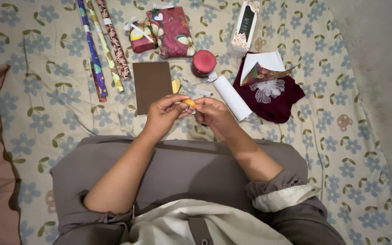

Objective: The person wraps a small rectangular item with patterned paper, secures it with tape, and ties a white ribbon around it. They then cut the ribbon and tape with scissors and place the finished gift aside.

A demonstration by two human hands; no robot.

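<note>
Left hand (165, 112) and right hand (213, 115) pinch a small yellow roll (189, 103); a brown box (152, 85) lies just beyond.

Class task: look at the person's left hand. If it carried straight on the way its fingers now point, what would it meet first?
The left hand points right, toward the right hand. It would first meet the small yellow object pinched between them, then the right hand's fingers, which it already seems almost to touch.

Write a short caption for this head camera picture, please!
Both hands, left hand and right hand, pinch a small yellow piece above a flowered sheet strewn with wrapped gifts.
</note>
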